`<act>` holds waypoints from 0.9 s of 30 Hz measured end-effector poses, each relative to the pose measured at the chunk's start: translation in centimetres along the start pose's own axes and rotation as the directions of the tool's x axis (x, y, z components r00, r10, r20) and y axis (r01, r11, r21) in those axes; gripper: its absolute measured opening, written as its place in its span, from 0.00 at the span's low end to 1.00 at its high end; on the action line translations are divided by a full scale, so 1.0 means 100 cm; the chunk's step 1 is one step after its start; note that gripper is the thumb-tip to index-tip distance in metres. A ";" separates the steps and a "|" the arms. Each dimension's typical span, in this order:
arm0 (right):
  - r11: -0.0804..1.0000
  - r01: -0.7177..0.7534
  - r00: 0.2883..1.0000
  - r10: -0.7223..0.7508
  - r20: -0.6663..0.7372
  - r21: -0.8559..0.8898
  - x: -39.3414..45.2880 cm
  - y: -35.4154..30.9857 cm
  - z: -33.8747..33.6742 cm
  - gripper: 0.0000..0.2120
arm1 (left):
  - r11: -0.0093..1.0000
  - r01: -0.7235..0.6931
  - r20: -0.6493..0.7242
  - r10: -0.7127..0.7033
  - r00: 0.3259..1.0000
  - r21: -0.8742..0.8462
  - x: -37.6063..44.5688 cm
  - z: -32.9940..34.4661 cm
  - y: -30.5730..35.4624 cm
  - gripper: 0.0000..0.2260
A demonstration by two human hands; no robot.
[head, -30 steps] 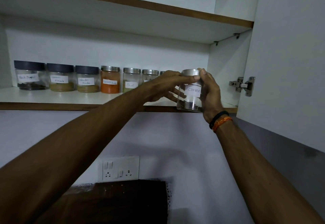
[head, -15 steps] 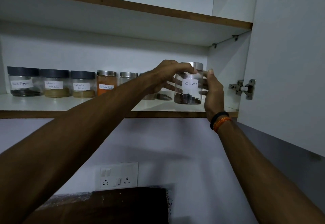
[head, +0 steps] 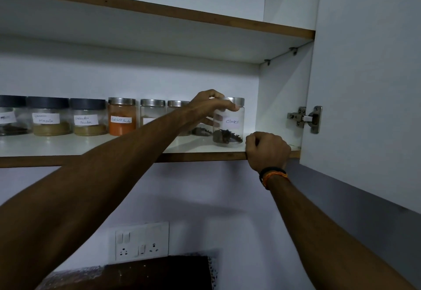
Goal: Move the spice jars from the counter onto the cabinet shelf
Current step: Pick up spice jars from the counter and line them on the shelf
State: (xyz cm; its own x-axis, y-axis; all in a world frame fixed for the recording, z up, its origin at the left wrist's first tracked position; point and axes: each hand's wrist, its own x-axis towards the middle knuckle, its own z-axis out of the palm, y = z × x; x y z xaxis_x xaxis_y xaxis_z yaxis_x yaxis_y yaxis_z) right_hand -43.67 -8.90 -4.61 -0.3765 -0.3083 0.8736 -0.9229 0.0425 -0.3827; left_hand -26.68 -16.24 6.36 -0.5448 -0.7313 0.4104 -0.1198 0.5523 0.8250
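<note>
A clear jar labelled Cloves (head: pixel 230 128), with a steel lid, stands on the white cabinet shelf (head: pixel 68 146) at the right end of a row of spice jars. My left hand (head: pixel 208 107) reaches over it, fingers curled round its lid and upper side. My right hand (head: pixel 267 150) has its fingers curled over the shelf's front edge, just right of the jar and apart from it. Further left stand an orange chilli powder jar (head: pixel 121 117), a coriander jar (head: pixel 88 117) and a masala jar (head: pixel 49 117); two steel-lidded jars are partly hidden behind my left arm.
The cabinet door (head: pixel 369 84) hangs open on the right, its hinge (head: pixel 307 118) close to my right hand. An upper shelf (head: pixel 159 9) runs overhead. Below on the wall is a socket plate (head: pixel 141 242), above a dark board (head: pixel 159 273).
The cloves jar went from held in both hands at the shelf edge to standing on the shelf. My right hand let go and dropped to the shelf's front edge; my left stays on the jar.
</note>
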 end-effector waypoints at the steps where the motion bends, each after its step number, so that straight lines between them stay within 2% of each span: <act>1: 1.000 -0.002 1.000 0.002 -0.006 0.003 0.000 0.001 0.001 0.20 | 1.000 -0.001 0.009 0.001 1.000 -0.006 0.003 0.002 -0.003 0.26; 5: 0.999 0.002 0.999 -0.001 -0.033 0.037 0.000 0.003 0.006 0.19 | 0.999 -0.041 0.028 0.040 0.999 0.023 0.014 0.007 -0.010 0.25; 8: 0.999 0.021 0.997 -0.018 -0.073 0.046 0.000 0.006 0.010 0.18 | 0.974 -0.145 0.005 0.146 0.989 0.172 0.026 0.004 -0.010 0.24; 11: 0.997 0.041 0.994 -0.035 -0.104 0.059 0.001 0.008 0.012 0.17 | 0.881 -0.246 -0.007 0.272 0.962 0.404 0.042 -0.003 -0.009 0.22; 14: 0.995 0.060 0.991 -0.050 -0.125 0.077 0.001 0.009 0.014 0.17 | 0.747 -0.310 0.049 0.350 0.936 0.588 0.058 -0.006 -0.009 0.21; 21: 0.989 0.098 0.980 -0.078 -0.180 0.106 0.000 0.010 0.016 0.18 | 0.635 -0.328 0.091 0.376 0.922 0.700 0.086 -0.004 -0.021 0.20; 27: 0.990 0.099 0.976 -0.076 -0.205 0.103 0.000 0.009 0.017 0.16 | 0.570 -0.307 0.076 0.392 0.917 0.762 0.099 -0.004 -0.033 0.19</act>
State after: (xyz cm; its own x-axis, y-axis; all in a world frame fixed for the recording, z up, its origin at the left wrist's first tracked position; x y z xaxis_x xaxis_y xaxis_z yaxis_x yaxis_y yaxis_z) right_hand -44.37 -10.44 -5.42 -0.3140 -0.1089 0.9432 -0.9422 -0.0862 -0.3236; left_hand -31.29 -25.47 7.84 -0.6095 -0.4237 0.6701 -0.5338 0.8442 0.0482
